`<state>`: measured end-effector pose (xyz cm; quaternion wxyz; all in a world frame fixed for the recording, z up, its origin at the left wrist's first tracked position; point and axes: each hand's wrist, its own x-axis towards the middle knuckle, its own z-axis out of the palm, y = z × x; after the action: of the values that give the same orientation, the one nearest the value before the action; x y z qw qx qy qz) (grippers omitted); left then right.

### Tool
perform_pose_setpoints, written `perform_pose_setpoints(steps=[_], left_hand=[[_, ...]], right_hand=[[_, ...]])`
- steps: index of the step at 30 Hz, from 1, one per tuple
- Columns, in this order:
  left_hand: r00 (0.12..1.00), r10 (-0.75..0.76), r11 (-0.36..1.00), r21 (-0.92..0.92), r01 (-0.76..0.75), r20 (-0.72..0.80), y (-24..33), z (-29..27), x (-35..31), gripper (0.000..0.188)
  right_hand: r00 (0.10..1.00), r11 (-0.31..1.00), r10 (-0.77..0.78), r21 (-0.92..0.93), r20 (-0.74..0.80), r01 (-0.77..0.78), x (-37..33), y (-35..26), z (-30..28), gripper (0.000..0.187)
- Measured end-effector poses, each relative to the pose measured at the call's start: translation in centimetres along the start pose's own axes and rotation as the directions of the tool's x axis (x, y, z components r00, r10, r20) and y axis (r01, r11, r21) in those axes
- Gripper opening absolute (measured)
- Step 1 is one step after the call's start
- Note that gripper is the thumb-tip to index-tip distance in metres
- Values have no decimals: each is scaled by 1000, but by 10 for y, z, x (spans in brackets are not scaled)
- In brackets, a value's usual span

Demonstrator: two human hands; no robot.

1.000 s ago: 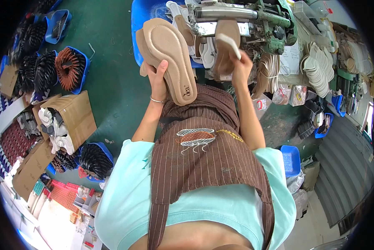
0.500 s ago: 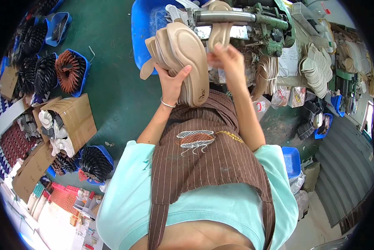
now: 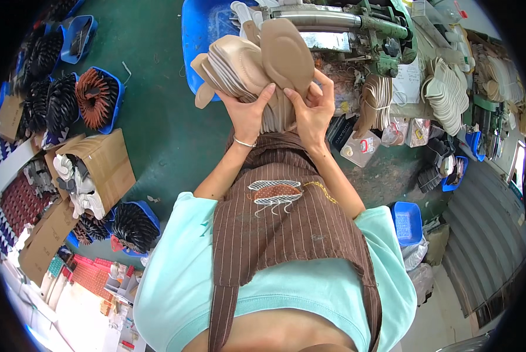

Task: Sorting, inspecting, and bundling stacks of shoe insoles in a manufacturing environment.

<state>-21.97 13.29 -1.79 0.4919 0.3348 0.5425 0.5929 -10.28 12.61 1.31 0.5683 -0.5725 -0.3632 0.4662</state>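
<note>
My left hand [image 3: 243,116] is closed round a thick stack of beige shoe insoles [image 3: 234,63], its thumb pressed on the top near the single piece. A separate tan insole [image 3: 286,54] is pinched in my right hand [image 3: 315,110], thumb on its near end and fingers behind. It lies partly over the right side of the stack, with its broad end pointing away from me. Both thumbs are close together where the pieces overlap. Just beyond stands a green machine with a shiny metal roller [image 3: 318,19], nothing lying across the roller's middle.
A blue bin [image 3: 193,44] holding pale pieces sits left of the machine. Bundled insoles [image 3: 375,104] and a white insole stack [image 3: 445,91] line the bench at right. On the left floor are a cardboard box [image 3: 111,169] and blue trays of dark parts.
My right hand has come back from the roller toward me, bringing an insole to the stack. The left hand's stack has tilted and shifted slightly left.
</note>
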Motion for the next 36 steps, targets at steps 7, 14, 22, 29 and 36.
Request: perform_pose_setpoints(steps=[7, 14, 22, 29, 36], left_hand=[[943, -320, 900, -282, 331, 86, 2, -21, 12, 56], [865, -409, 767, -404, 498, 290, 10, -38, 14, 56], [874, -388, 795, -374, 478, 293, -1, -34, 9, 59], [887, -400, 852, -264, 453, 231, 8, -17, 5, 56], [797, -438, 796, -231, 559, 416, 6, -29, 7, 60]], right_hand=[[996, 965, 53, 259, -71, -33, 1, 40, -54, 23], [986, 965, 164, 211, -33, -154, 67, 40, -71, 16], [865, 880, 468, 187, -182, -437, 42, 42, -67, 21], [959, 949, 204, -282, 196, -144, 26, -12, -5, 51], [957, 950, 193, -287, 218, -126, 21, -17, -14, 47]])
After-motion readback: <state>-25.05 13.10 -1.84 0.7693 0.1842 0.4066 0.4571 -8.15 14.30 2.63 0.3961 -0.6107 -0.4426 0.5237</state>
